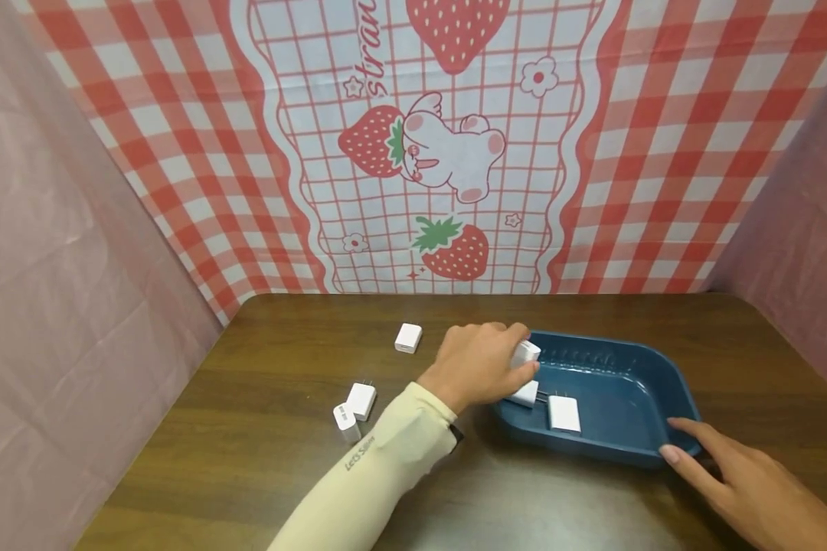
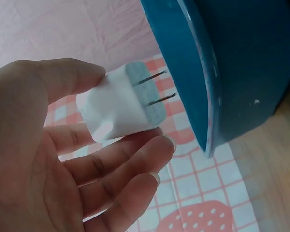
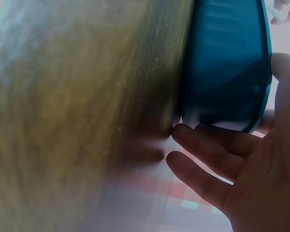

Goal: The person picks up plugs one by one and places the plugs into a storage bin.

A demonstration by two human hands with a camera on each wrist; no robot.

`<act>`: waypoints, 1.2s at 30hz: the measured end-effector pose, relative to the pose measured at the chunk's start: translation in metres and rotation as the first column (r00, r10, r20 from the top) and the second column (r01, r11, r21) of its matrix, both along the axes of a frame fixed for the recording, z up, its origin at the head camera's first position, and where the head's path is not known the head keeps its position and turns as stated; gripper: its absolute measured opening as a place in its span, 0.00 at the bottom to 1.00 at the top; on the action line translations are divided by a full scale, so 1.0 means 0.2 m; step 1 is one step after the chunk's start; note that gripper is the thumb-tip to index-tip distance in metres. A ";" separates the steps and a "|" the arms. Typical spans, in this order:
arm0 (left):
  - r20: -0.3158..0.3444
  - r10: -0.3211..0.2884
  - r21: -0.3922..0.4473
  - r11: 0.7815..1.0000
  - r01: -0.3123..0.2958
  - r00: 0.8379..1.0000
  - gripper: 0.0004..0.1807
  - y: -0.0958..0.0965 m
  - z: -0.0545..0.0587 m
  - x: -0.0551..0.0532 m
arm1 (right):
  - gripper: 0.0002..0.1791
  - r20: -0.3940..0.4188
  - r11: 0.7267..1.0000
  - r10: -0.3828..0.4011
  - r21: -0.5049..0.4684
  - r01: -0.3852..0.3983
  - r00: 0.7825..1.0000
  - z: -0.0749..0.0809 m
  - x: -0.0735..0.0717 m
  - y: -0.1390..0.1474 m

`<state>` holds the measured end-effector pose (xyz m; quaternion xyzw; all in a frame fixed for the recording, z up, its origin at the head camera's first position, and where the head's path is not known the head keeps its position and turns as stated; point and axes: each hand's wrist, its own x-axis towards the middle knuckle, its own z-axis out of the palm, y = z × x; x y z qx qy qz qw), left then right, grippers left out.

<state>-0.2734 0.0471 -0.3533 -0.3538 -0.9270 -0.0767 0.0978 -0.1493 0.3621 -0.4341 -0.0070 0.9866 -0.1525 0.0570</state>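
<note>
In the head view my left hand (image 1: 478,363) holds a white charger plug (image 1: 526,353) over the left end of a blue plastic basin (image 1: 599,448). The left wrist view shows this charger plug (image 2: 116,104) between thumb and fingers, its two metal prongs facing the basin's wall (image 2: 210,82). Two more white charger plugs lie inside the basin, one (image 1: 563,413) near the front wall and another (image 1: 526,395) partly hidden by my left hand. At the right front corner, my right hand (image 1: 744,474) grips the rim between thumb and fingers.
Left of the basin, three white charger plugs rest on the brown wooden table (image 1: 269,398): one (image 1: 408,337) farther back, and two (image 1: 361,400) close together beside my left sleeve. A red-and-white checked cloth (image 1: 661,153) hangs behind the table.
</note>
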 end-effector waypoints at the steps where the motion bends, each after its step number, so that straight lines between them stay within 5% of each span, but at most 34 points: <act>1: 0.001 -0.006 -0.002 1.000 0.006 1.000 0.27 0.01 0.00 0.00 | 0.40 -0.005 1.000 0.003 -0.005 -0.003 1.000 0.00 0.00 0.00; 17: 0.012 -0.022 -0.074 0.997 0.022 1.000 0.24 0.15 -0.04 0.03 | 0.39 -0.032 1.000 0.003 -0.023 -0.004 0.999 -0.01 0.01 0.02; 26: 0.035 -0.037 -0.201 0.979 0.043 0.999 0.25 0.26 -0.04 0.04 | 0.44 0.049 1.000 -0.018 0.001 0.018 0.999 0.00 -0.01 0.02; 36: 0.048 -0.046 -0.244 0.968 0.057 0.998 0.28 0.33 -0.05 0.05 | 0.42 0.021 1.000 -0.004 -0.019 0.005 1.000 -0.01 0.00 0.02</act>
